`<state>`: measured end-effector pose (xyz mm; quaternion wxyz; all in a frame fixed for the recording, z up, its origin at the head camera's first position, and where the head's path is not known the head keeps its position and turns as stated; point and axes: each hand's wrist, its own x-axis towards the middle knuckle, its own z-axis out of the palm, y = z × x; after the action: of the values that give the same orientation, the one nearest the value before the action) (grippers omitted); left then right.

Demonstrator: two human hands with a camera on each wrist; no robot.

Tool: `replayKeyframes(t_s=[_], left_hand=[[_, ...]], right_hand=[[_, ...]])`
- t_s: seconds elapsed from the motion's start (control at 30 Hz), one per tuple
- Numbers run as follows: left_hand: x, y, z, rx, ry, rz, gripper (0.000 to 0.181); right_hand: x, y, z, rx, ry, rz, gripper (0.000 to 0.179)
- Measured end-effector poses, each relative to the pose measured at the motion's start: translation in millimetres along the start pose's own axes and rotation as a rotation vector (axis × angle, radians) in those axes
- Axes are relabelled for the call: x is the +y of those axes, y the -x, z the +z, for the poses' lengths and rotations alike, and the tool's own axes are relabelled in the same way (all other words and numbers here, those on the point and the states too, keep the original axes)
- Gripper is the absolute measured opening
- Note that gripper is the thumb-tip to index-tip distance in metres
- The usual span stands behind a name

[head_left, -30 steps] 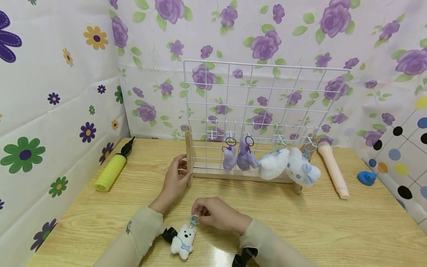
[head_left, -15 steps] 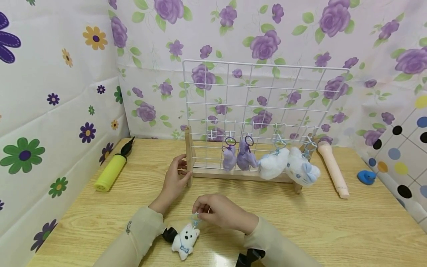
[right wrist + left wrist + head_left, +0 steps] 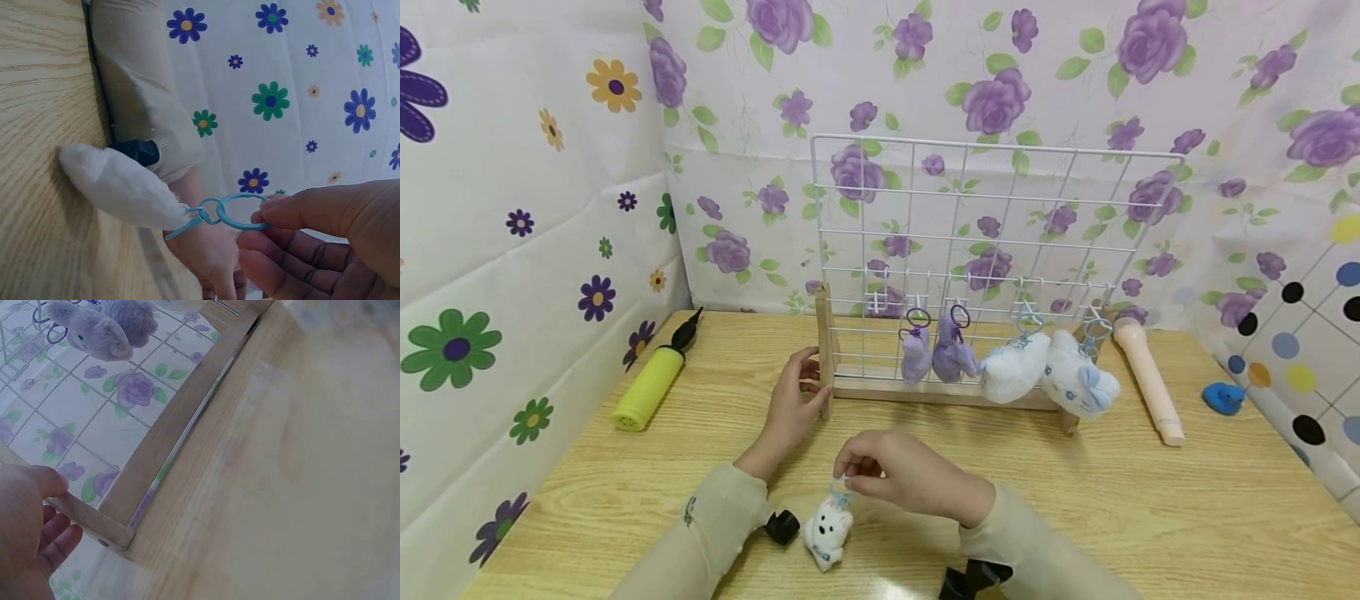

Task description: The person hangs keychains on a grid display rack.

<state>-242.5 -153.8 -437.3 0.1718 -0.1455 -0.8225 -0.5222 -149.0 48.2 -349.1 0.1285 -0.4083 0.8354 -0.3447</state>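
My right hand (image 3: 902, 473) pinches the pale blue ring (image 3: 240, 225) of a small white dog plush keychain (image 3: 829, 533) between thumb and forefinger. Tilted below the ring, the plush is low over the table, its back toward the right wrist view. With thumb in front and fingers behind, my left hand (image 3: 793, 396) grips the left wooden post (image 3: 825, 333) of a white wire grid rack. Two purple plush keychains (image 3: 951, 354) and two white ones, a plain-looking one (image 3: 1017, 369) and one with a blue bow (image 3: 1081, 379), hang from the rack's hooks.
At the grid's left a white hook (image 3: 876, 303) holds nothing. A yellow hand pump (image 3: 651, 383) lies on the left of the table, a peach-coloured stick-shaped thing (image 3: 1150, 379) on the right, with a small blue figure (image 3: 1225, 398) beyond it. Patterned cloth surrounds the table.
My right hand has shifted slightly right and away from me, drawing the dog plush keychain along and tipping it more upright. The left hand stays on the post.
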Motion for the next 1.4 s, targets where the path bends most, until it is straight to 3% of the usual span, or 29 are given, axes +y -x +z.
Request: replayKeyframes(t_s=[0.57,0.83,1.1,1.4], left_hand=[[0.3,-0.1,0.1,-0.009,0.015,0.003,0.059],[-0.3,-0.5,0.9,-0.001,0.032,-0.016,0.062],[-1.1,-1.0,0.9,0.0,0.01,0.004,0.06],[-0.7,-0.9,1.5,0.001,0.007,0.003,0.059]], right_hand=[[-11,2.9,-23,0.022,0.065,-0.035,0.01],[-9,0.0,-35,0.082,0.112,-0.121,0.009],[-15,-5.1,-57,0.098,0.167,-0.084,0.009],[-18,-11.9,-72,0.14,0.217,-0.114,0.009]])
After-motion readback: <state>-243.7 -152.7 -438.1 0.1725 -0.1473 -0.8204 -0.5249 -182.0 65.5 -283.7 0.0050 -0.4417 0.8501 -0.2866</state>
